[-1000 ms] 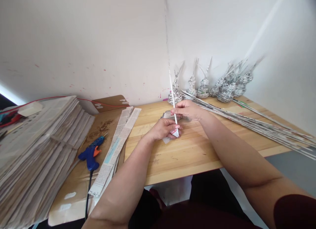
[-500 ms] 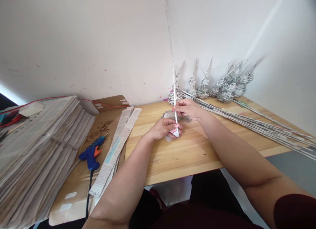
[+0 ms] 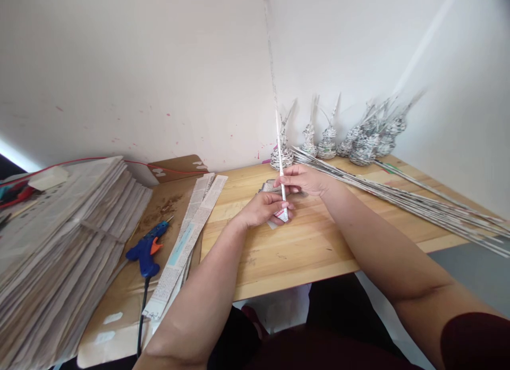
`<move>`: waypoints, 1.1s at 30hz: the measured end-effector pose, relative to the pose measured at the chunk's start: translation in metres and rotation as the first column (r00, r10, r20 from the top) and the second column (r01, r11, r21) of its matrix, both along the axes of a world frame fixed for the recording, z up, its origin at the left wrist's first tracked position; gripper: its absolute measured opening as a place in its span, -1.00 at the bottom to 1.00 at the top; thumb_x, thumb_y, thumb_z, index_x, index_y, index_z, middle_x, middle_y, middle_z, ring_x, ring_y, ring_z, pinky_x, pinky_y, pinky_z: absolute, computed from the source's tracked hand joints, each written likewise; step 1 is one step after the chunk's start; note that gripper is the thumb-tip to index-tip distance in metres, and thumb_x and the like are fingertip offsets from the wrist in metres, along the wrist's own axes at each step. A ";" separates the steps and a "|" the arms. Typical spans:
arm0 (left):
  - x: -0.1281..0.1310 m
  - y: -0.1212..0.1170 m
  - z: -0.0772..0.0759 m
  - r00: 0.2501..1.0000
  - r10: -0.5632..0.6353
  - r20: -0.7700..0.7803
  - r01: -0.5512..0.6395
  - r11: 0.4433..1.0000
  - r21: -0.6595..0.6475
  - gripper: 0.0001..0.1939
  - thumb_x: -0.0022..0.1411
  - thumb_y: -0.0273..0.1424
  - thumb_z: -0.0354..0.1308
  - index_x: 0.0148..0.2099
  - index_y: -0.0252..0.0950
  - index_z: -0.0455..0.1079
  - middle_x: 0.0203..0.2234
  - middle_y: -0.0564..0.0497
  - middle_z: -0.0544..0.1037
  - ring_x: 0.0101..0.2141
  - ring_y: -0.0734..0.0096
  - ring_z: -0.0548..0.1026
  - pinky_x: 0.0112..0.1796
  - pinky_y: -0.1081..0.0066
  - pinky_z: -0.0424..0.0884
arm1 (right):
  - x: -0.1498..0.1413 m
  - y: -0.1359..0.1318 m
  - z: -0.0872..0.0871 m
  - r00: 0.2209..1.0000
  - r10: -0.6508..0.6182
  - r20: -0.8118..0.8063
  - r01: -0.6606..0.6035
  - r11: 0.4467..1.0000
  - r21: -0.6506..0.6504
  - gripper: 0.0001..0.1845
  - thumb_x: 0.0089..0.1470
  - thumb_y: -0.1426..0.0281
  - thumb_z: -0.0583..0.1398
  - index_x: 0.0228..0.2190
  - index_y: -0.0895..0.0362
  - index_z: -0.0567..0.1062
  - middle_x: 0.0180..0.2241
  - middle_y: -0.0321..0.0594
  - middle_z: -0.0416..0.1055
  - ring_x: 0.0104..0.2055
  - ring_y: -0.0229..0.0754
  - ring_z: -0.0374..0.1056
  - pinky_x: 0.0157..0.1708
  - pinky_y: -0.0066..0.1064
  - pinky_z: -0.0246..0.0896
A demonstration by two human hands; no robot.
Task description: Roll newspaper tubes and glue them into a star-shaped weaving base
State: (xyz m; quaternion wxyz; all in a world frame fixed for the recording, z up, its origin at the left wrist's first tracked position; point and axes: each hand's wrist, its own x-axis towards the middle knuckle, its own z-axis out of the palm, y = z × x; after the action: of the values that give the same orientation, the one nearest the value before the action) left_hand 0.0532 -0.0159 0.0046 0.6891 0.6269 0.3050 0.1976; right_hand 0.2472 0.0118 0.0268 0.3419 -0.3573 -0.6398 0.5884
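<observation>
A long, thin newspaper tube (image 3: 279,136) stands nearly upright over the table, its top running out of the picture. My left hand (image 3: 265,208) is closed round its lower end, where a loose flap of printed paper shows between the fingers. Slightly higher, my right hand (image 3: 300,181) pinches the same tube between thumb and fingers. Behind both hands a greyish, patterned item (image 3: 268,186) lies on the wood, mostly hidden, so its kind cannot be made out.
Woven paper figures (image 3: 329,141) line the wall. Many finished paper tubes (image 3: 382,192) lie across the right side. On the left are newspaper strips (image 3: 187,242), a blue glue gun (image 3: 146,247) on cardboard (image 3: 167,197), and a tall newspaper stack (image 3: 75,253).
The tube's upper part has shifted slightly left. My right fingers have moved a little on the tube; the left hand stays at its lower end.
</observation>
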 end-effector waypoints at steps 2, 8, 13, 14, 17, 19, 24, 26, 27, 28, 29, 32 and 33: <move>0.001 0.000 -0.001 1.000 0.009 0.004 -0.009 1.000 -0.003 -0.46 -0.03 -0.06 0.32 -0.16 -0.42 0.50 -0.34 -0.20 0.59 -0.32 0.28 0.55 -0.32 0.33 0.48 | -0.003 0.002 -0.003 0.998 -0.069 -0.013 0.069 0.998 0.001 -0.63 -0.11 0.14 0.36 -0.48 0.22 0.51 -0.62 -0.32 0.34 -0.64 -0.42 0.08 -0.68 -0.53 -0.13; 0.001 0.002 -0.003 0.999 0.046 0.016 -0.046 0.999 0.004 -0.44 -0.05 -0.05 0.33 -0.16 -0.44 0.50 -0.36 -0.21 0.59 -0.36 0.29 0.55 -0.36 0.34 0.47 | -0.011 -0.002 0.002 0.970 -0.239 -0.045 0.241 0.969 0.062 -0.61 -0.16 0.14 0.39 -0.58 0.18 0.43 -0.68 -0.39 0.23 -0.63 -0.40 0.09 -0.66 -0.53 -0.08; 0.000 0.002 -0.001 0.999 0.037 0.016 -0.037 0.999 0.002 -0.45 -0.03 -0.06 0.33 -0.15 -0.43 0.49 -0.34 -0.21 0.59 -0.32 0.28 0.55 -0.34 0.33 0.48 | -0.005 -0.004 0.006 0.998 -0.048 0.049 0.046 0.999 0.028 -0.60 -0.05 0.12 0.32 -0.35 0.22 0.57 -0.59 -0.31 0.35 -0.62 -0.41 0.08 -0.66 -0.53 -0.14; 0.000 0.002 -0.001 0.999 0.040 0.011 -0.040 0.999 0.006 -0.46 -0.03 -0.07 0.33 -0.16 -0.43 0.49 -0.34 -0.20 0.59 -0.32 0.28 0.55 -0.33 0.32 0.48 | -0.006 -0.004 0.005 0.995 -0.081 0.063 0.079 0.996 0.038 -0.61 -0.07 0.12 0.33 -0.38 0.22 0.56 -0.60 -0.32 0.34 -0.62 -0.42 0.08 -0.66 -0.53 -0.12; 0.000 0.002 0.000 0.999 0.052 -0.012 -0.052 0.999 0.017 -0.45 -0.04 -0.06 0.34 -0.17 -0.44 0.49 -0.35 -0.21 0.58 -0.33 0.27 0.55 -0.34 0.33 0.49 | -0.009 -0.003 0.002 0.968 -0.229 0.098 0.220 0.970 0.099 -0.63 -0.15 0.15 0.39 -0.54 0.22 0.51 -0.64 -0.35 0.30 -0.60 -0.40 0.13 -0.64 -0.54 -0.04; 0.000 0.002 0.000 0.998 0.055 -0.012 -0.055 0.998 0.011 -0.45 -0.05 -0.06 0.34 -0.17 -0.44 0.49 -0.35 -0.21 0.58 -0.32 0.27 0.55 -0.34 0.33 0.49 | -0.010 -0.004 0.003 0.967 -0.239 0.090 0.228 0.967 0.115 -0.63 -0.12 0.14 0.37 -0.53 0.22 0.51 -0.65 -0.34 0.29 -0.59 -0.39 0.16 -0.64 -0.55 -0.03; -0.001 0.001 0.001 0.999 0.030 0.014 -0.030 1.000 -0.010 -0.47 -0.02 -0.09 0.33 -0.14 -0.43 0.49 -0.34 -0.21 0.59 -0.30 0.24 0.56 -0.32 0.31 0.49 | -0.003 -0.005 0.007 1.000 -0.022 0.003 0.022 0.999 0.027 -0.60 -0.01 0.13 0.30 -0.28 0.22 0.57 -0.59 -0.29 0.35 -0.56 -0.37 0.20 -0.65 -0.56 -0.04; -0.002 0.002 0.001 1.000 0.025 0.010 -0.024 1.000 -0.015 -0.47 -0.01 -0.10 0.33 -0.13 -0.42 0.49 -0.33 -0.21 0.59 -0.29 0.25 0.56 -0.31 0.32 0.49 | -0.001 -0.003 0.006 0.999 -0.046 0.005 0.045 0.998 0.031 -0.63 -0.06 0.16 0.34 -0.36 0.23 0.57 -0.58 -0.28 0.36 -0.58 -0.39 0.17 -0.66 -0.56 -0.06; -0.002 0.002 0.000 1.000 0.024 0.009 -0.024 1.000 -0.018 -0.48 -0.01 -0.10 0.33 -0.13 -0.42 0.50 -0.33 -0.21 0.59 -0.29 0.26 0.55 -0.31 0.32 0.49 | -0.001 -0.002 0.005 0.997 -0.075 0.009 0.074 0.997 0.033 -0.64 -0.08 0.16 0.35 -0.42 0.23 0.55 -0.59 -0.29 0.36 -0.59 -0.40 0.16 -0.67 -0.56 -0.07; -0.002 0.002 0.000 1.000 0.026 0.009 -0.026 0.999 -0.021 -0.48 -0.02 -0.10 0.34 -0.13 -0.42 0.50 -0.33 -0.21 0.59 -0.30 0.27 0.55 -0.31 0.33 0.49 | -0.002 -0.002 0.005 0.994 -0.108 0.011 0.107 0.994 0.036 -0.64 -0.11 0.16 0.37 -0.46 0.23 0.53 -0.59 -0.29 0.35 -0.59 -0.40 0.15 -0.67 -0.55 -0.08; -0.002 0.002 0.000 0.999 0.032 0.011 -0.031 0.999 -0.023 -0.48 -0.02 -0.10 0.34 -0.13 -0.42 0.50 -0.33 -0.20 0.59 -0.31 0.28 0.55 -0.32 0.34 0.49 | -0.004 -0.001 0.004 0.990 -0.143 0.011 0.143 0.989 0.042 -0.64 -0.13 0.16 0.37 -0.50 0.22 0.50 -0.60 -0.30 0.35 -0.60 -0.40 0.15 -0.67 -0.55 -0.08; -0.001 0.003 -0.001 0.998 0.067 0.014 -0.067 0.997 -0.025 -0.48 -0.06 -0.09 0.35 -0.17 -0.41 0.51 -0.36 -0.20 0.59 -0.32 0.28 0.56 -0.32 0.33 0.49 | -0.011 -0.001 0.003 0.961 -0.276 0.005 0.273 0.951 0.144 -0.59 -0.17 0.13 0.38 -0.60 0.18 0.39 -0.66 -0.39 0.24 -0.62 -0.40 0.10 -0.66 -0.52 -0.09; -0.001 0.003 -0.001 0.997 0.081 0.014 -0.081 0.996 -0.023 -0.48 -0.07 -0.09 0.36 -0.18 -0.42 0.51 -0.37 -0.19 0.59 -0.33 0.28 0.56 -0.33 0.33 0.49 | -0.013 -0.002 0.003 0.945 -0.326 0.008 0.317 0.926 0.203 -0.57 -0.18 0.13 0.39 -0.63 0.17 0.36 -0.68 -0.42 0.19 -0.63 -0.41 0.06 -0.66 -0.52 -0.10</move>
State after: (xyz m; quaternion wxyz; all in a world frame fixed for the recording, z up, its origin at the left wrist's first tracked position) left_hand 0.0523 -0.0125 0.0039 0.6899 0.6047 0.3272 0.2265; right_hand 0.2346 0.0102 0.0298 0.4545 -0.4332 -0.6351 0.4498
